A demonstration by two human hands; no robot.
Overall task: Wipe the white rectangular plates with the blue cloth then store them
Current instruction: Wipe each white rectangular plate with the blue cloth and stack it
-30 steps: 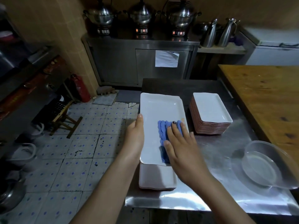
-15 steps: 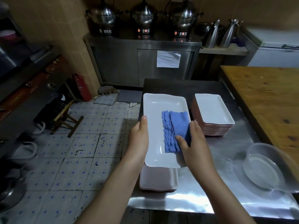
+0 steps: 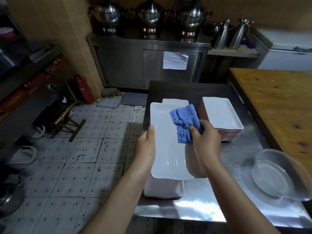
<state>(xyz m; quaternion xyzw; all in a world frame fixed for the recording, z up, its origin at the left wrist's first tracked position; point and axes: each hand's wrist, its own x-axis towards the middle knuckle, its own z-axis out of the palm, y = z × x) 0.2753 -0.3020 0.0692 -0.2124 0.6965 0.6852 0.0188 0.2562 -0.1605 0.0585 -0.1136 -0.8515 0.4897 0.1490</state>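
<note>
At the left, the left hand (image 3: 146, 149) holds a white plate (image 3: 166, 149) by its long edge. The thumb lies straight on top of the rim, while the other fingers go underneath, where I cannot tell how they lie. The plate hangs over a low pile of plates (image 3: 163, 190) near the front of the steel table (image 3: 202, 208).

On the far right part of the plate sits the folded blue cloth (image 3: 184, 120). The right hand (image 3: 206, 142) pinches it between the thumb and curled fingers at the plate's right edge. Just beyond stands a taller stack of plates (image 3: 221, 115), and a clear bowl (image 3: 276, 176) lies at the far right.

This looks like the wiping step, with the cloth working the plate's face and rim. Next, I judge, the cloth must come clear of the plate. The plate then needs to be lowered flat and square onto the stack, gently enough not to chip it.
</note>
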